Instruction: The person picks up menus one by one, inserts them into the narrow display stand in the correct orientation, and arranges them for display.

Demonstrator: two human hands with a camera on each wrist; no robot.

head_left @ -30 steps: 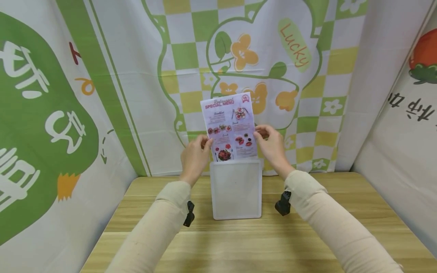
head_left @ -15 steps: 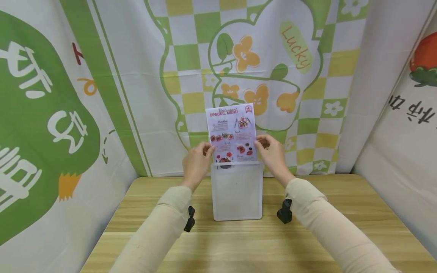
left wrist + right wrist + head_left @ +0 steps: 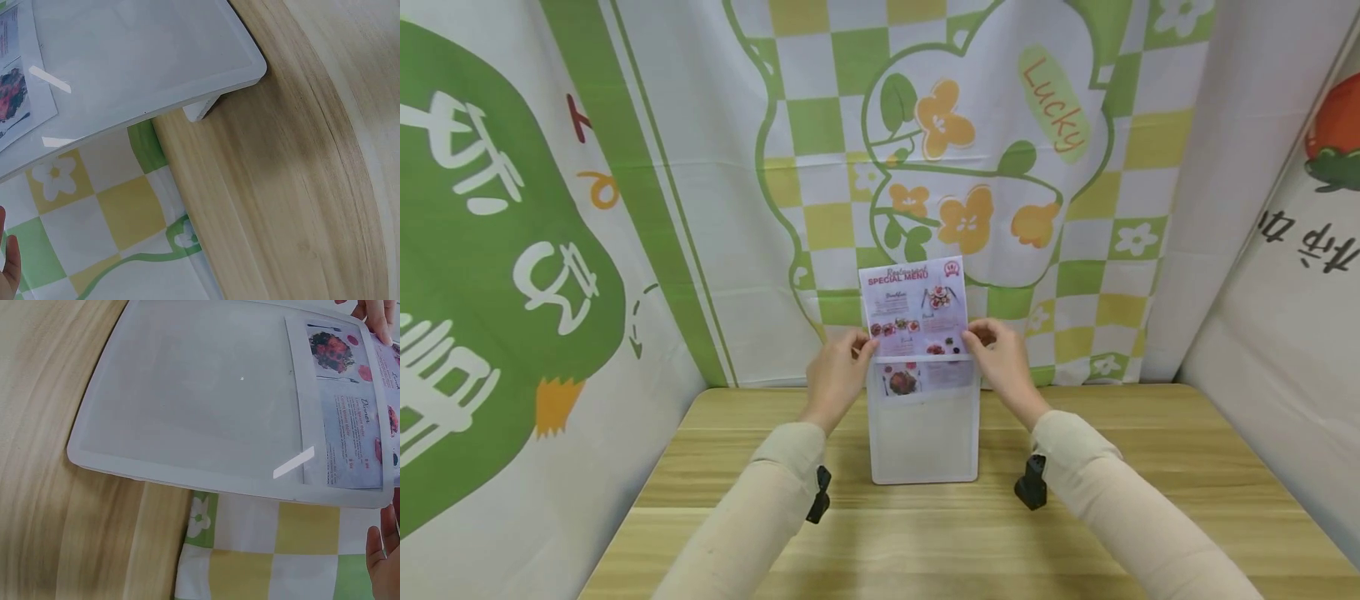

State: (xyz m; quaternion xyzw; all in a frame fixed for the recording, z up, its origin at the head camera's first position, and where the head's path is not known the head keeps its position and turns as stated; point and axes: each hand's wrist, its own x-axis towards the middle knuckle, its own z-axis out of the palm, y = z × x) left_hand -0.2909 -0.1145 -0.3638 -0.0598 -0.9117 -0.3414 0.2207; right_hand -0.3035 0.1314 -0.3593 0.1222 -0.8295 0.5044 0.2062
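A printed restaurant menu sheet (image 3: 917,308) stands upright, its lower part inside a clear-fronted, white-rimmed sign holder (image 3: 925,442) on the table. My left hand (image 3: 838,371) pinches the sheet's left edge between thumb and fingers, just above the holder's top rim. The right hand (image 3: 1003,362) pinches the opposite edge at about the same height. In the right wrist view the sheet's bottom part (image 3: 350,406) shows behind the clear front, with the lower holder (image 3: 187,394) bare. A small foot (image 3: 199,109) behind the holder shows in the left wrist view.
The holder stands near the back of a wood-grain table (image 3: 925,542). Behind it hangs a green and yellow checked cloth (image 3: 820,183). Printed cloth walls (image 3: 647,417) close in both sides. A black wrist camera (image 3: 1032,483) sits at the right cuff.
Both hands have moved down with the menu sheet. Its lower part has slid from above the holder's rim to behind the clear front, while the holder has stayed in place.
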